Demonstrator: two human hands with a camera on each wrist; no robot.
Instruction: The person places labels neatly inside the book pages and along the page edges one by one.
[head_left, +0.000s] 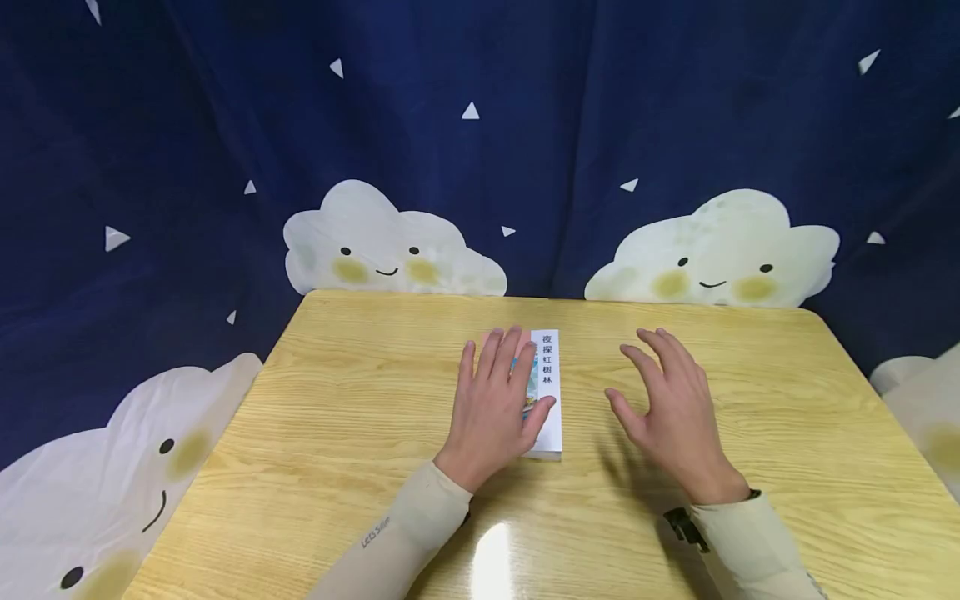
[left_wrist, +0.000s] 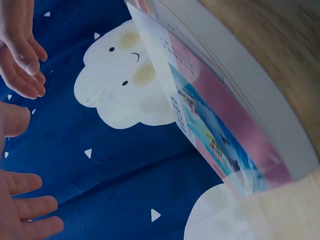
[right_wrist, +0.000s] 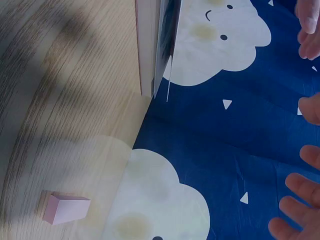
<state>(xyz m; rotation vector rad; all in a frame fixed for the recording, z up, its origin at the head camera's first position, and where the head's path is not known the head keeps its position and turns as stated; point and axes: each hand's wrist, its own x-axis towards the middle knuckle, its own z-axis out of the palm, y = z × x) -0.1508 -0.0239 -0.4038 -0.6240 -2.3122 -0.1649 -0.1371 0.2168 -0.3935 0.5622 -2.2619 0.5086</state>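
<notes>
A thick paperback book [head_left: 551,392] lies on the table, its cover white and pink with a blue picture and Chinese characters down the right side. My left hand [head_left: 491,408] is over the book and covers much of it in the head view. A gap shows between that hand's fingers [left_wrist: 37,205] and the cover [left_wrist: 200,115] in the left wrist view. To the right of the book, my right hand [head_left: 671,408] hovers with fingers spread and slightly bent, holding nothing. A small pink block [right_wrist: 67,209] sits on the table in the right wrist view; I cannot make it out in the head view.
The light wood table [head_left: 337,400] has rounded far corners. Behind it hangs a dark blue cloth [head_left: 525,150] with white triangles and smiling clouds, reaching round the left and right sides.
</notes>
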